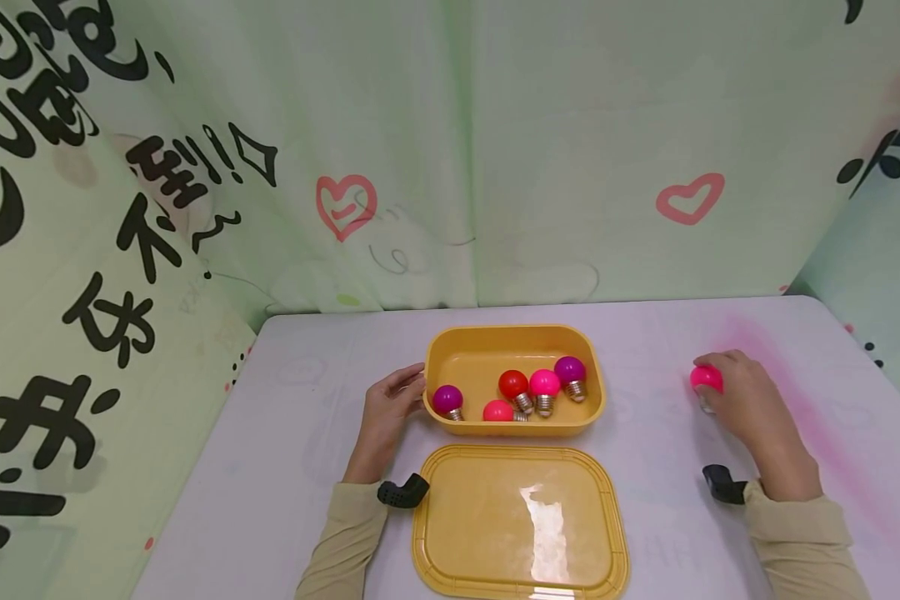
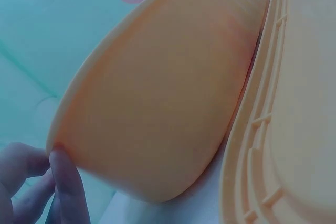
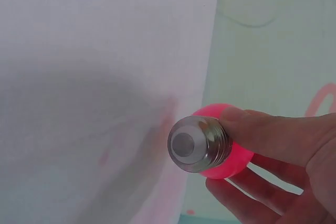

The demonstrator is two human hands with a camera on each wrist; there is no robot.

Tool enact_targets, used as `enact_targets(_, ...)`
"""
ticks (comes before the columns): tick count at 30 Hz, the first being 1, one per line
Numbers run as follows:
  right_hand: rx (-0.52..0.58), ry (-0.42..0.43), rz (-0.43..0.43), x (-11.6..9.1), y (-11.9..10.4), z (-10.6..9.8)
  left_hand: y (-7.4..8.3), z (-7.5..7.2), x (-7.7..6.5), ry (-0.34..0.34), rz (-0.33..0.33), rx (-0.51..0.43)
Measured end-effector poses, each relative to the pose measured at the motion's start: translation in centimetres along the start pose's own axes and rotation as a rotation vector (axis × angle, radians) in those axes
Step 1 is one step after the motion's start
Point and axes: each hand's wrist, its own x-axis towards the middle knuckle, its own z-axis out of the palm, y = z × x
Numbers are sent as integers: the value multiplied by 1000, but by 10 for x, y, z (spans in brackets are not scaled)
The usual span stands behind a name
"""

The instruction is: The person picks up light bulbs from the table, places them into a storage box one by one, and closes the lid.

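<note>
Out around three o'clock from the yellow tub (image 1: pixel 515 428), the right hand (image 1: pixel 748 404) had a hot-pink light bulb (image 1: pixel 705 377) pinched by its globe, thumb and fingers closed only as far as the bulb let them. Its silvery screw base (image 3: pixel 195 148) stuck out free of the grip, and the whole bulb looked lifted off the pale tablecloth (image 1: pixel 667 533). Between eight and nine, the left hand (image 1: pixel 392 408) was nipping the tub's rim with thumb and fingers, probably just steadying it.

Five more bulbs were in the tub: a purple one (image 1: pixel 447 399) between eight and nine, a coral-pink one (image 1: pixel 498 411) lying at seven, a red one (image 1: pixel 513 384) near dead centre, another hot-pink one (image 1: pixel 544 382) toward three, and a second purple one (image 1: pixel 570 368) between two and three. Down at six sat the yellow lid (image 1: pixel 480 525), flat on the cloth and off the tub.

My read: this was the bulb-shifting step, lid for later. Couldn't tell if that bulb was headed in or out, tbh. Going in called for a swing toward nine and a gentle drop over the rim; going out, setting it down so it wouldn't roll.
</note>
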Motion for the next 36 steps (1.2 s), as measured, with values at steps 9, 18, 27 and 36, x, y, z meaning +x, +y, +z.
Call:
enact_targets(9,25,0,26,3,-27,-5,-2,1,2,23,-15,33)
enact_targets(18,45,56,-28,3,-56,-7,1,2,1,33,-23,47)
enact_targets(27,60,44,-23,6,-84,-5,-1,1,2,23,-14,46)
enact_targets(36,118,52,-104,9,-111,0,-1,1,2,19,-19,54)
